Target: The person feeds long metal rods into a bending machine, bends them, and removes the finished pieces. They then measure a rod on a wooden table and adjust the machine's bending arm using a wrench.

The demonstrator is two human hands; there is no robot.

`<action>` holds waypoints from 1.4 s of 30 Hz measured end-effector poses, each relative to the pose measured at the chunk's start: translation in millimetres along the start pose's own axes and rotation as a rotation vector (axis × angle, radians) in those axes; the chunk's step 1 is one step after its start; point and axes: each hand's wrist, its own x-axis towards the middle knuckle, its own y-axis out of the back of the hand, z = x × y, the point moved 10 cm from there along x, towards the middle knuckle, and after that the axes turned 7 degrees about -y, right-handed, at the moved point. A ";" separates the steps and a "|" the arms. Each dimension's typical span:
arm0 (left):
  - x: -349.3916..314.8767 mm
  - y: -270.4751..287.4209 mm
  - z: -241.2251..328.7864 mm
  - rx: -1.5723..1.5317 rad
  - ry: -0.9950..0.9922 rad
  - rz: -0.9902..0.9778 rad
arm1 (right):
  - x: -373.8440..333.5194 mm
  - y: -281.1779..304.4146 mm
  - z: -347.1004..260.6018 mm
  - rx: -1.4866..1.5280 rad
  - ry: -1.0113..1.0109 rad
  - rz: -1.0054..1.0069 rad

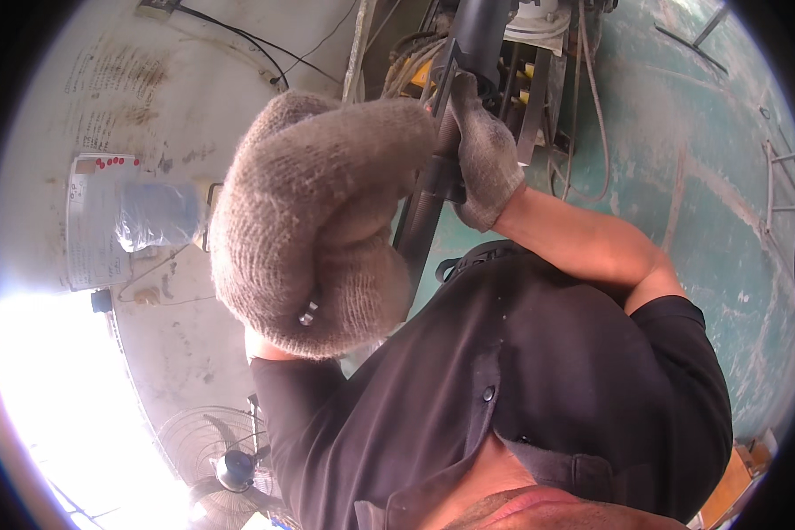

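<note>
Item: long dark metal bar (426, 190), upright at picture centre, running up toward dark machinery (503, 53) at the top edge. Right hand (481, 150), grey knit glove, fingers clamped round the bar. Left hand (327, 221), grey knit glove, close to the lens; fingers curled, grip indeterminable. Handling judgement: keep both wrists aligned with the bar, gloves clear of the machinery.
</note>
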 end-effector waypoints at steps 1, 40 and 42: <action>-4.7 4.5 -6.9 0.020 -0.016 -0.017 | 0.0 -1.2 1.1 0.013 0.007 0.008; 54.2 -154.2 -140.6 -0.182 0.780 -0.402 | 10.5 -0.7 6.0 0.044 0.036 -0.097; 50.6 -151.2 -144.6 -0.152 0.860 -0.352 | 14.1 -0.1 8.4 0.025 0.035 -0.096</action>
